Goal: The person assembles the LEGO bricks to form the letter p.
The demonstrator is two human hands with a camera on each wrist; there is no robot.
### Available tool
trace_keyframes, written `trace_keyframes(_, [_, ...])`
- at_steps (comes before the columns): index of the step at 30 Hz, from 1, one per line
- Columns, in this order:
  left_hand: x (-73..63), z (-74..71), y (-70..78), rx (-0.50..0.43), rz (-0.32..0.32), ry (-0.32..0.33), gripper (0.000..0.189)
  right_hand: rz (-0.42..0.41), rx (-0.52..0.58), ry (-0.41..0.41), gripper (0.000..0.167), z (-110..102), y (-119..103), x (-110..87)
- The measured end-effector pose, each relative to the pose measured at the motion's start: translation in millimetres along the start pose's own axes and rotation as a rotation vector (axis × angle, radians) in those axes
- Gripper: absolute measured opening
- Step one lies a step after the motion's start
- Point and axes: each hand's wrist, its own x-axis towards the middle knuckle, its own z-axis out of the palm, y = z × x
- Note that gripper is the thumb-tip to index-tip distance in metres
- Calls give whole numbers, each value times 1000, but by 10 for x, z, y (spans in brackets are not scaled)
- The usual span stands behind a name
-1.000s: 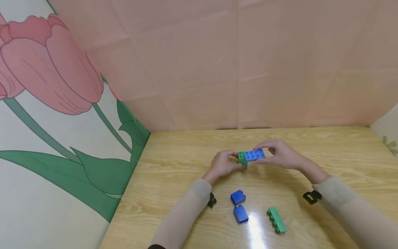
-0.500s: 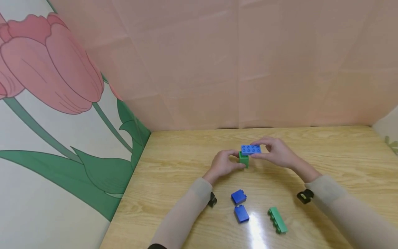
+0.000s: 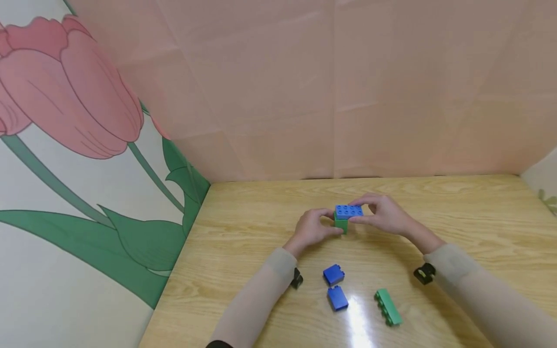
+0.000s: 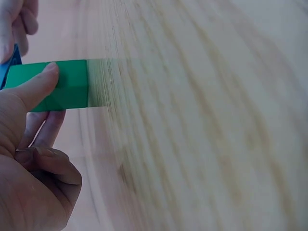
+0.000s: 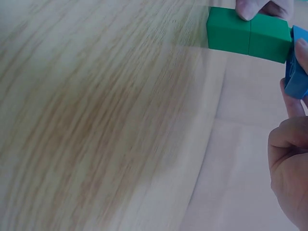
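In the head view, a person's left hand grips an upright green plastic block stack on a wood-grain tabletop, thumb on the near side and fingers on the far side. The right hand pinches the right end of a rectangular blue plastic brick, studded in two rows of four. The brick lies across the stack's top, its left end over the green, its right end overhanging. Nearer sit a squat dark-blue plastic block, a matching dark-blue block and, to the right, a long green plastic brick.

The left wrist view shows the thumb against the green face and the stack's base on the tabletop, a sound brace, it appears, worth keeping upright and firm.

In the right wrist view, a seam crosses the green stack, with the blue brick at its upper end; whether the studs are fully seated cannot be told. The join seems best served by squaring the edges, then pressing straight down above the green; force on the overhanging end could lever the brick loose or tip the stack.
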Motion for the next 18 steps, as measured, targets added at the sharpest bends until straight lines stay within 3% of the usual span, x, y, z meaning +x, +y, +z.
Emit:
trace_keyframes(9, [7, -19, 11, 12, 12, 1, 28, -53, -75, -20, 37, -15, -30, 40])
trace_keyframes(18, [4, -16, 22, 19, 7, -13, 30, -48, -120, -60, 34, -46, -127, 72])
